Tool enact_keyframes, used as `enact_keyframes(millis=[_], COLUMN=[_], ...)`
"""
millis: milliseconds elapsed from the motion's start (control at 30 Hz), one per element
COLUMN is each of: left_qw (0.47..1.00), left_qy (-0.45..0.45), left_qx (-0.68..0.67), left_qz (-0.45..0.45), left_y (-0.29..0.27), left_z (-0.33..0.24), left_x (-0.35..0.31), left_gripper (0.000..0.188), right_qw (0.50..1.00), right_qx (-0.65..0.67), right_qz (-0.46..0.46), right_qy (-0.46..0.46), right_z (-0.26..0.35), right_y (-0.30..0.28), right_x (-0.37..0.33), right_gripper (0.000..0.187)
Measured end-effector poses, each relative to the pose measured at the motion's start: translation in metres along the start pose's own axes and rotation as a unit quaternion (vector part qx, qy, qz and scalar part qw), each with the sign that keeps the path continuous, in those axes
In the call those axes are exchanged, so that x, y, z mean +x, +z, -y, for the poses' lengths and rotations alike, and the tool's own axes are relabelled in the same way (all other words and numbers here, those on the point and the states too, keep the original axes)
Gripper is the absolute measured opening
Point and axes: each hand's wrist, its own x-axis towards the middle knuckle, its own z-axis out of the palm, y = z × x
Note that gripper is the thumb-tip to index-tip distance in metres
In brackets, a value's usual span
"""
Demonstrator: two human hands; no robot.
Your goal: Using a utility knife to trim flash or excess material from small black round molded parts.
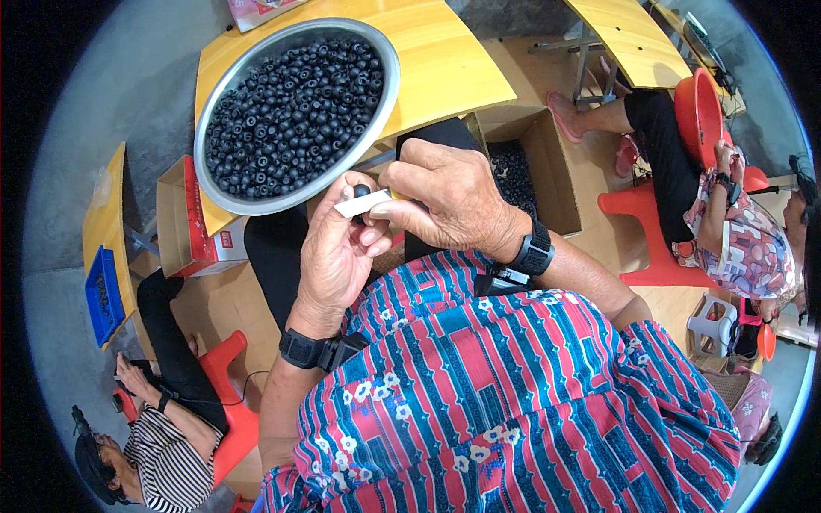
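Observation:
My left hand point(332, 256) pinches one small round black part point(360, 190) between thumb and fingers, close to the near rim of a metal basin point(392, 90). A flat white strip point(362, 203), perhaps a blade or scraper, is gripped between the thumb and curled fingers of my right hand point(453, 190). Its free end lies across the black part, and the fingers hide its other end. The basin is heaped with black parts point(295, 120) of the same kind, many showing a hole.
The basin stands on a yellow table point(436, 60). Below it are an open cardboard box point(547, 171) with more black parts and a red-and-white carton point(201, 244). Co-workers sit at both sides on red stools point(658, 248). A blue tray point(103, 297) lies on the left table.

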Motion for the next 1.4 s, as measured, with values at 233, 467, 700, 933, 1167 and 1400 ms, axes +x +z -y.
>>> enact_keyframes(millis=[233,467,700,933,1167,1400], left_qw=[0.999,0.998,0.997,0.984,0.982,0.989], left_qy=[-0.008,0.016,0.003,-0.051,-0.053,0.015], left_qx=[-0.039,-0.048,-0.069,-0.165,-0.177,-0.129], left_qz=[-0.006,0.046,-0.044,-0.042,-0.046,-0.063], left_y=[0.002,-0.007,0.003,0.005,0.003,-0.022], left_z=[0.003,0.003,0.005,0.007,0.011,-0.036], left_x=[-0.002,-0.001,-0.003,-0.002,0.002,0.023], left_gripper=[0.025,0.025,0.025,0.02,0.017,0.03], right_qw=[0.999,0.974,0.989,0.99,0.988,0.98], right_qx=[-0.014,0.156,0.122,0.007,0.011,0.116], right_qz=[0.001,-0.081,-0.074,-0.133,-0.129,-0.156], right_qy=[0.042,0.141,0.033,-0.052,-0.083,0.047], right_z=[0.004,-0.005,0.001,0.001,-0.006,-0.013], right_y=[0.0,0.007,0.011,0.017,0.016,0.012], right_x=[0.0,-0.004,0.001,-0.001,-0.003,-0.006], right_gripper=[0.024,0.022,0.031,0.032,0.026,0.02])
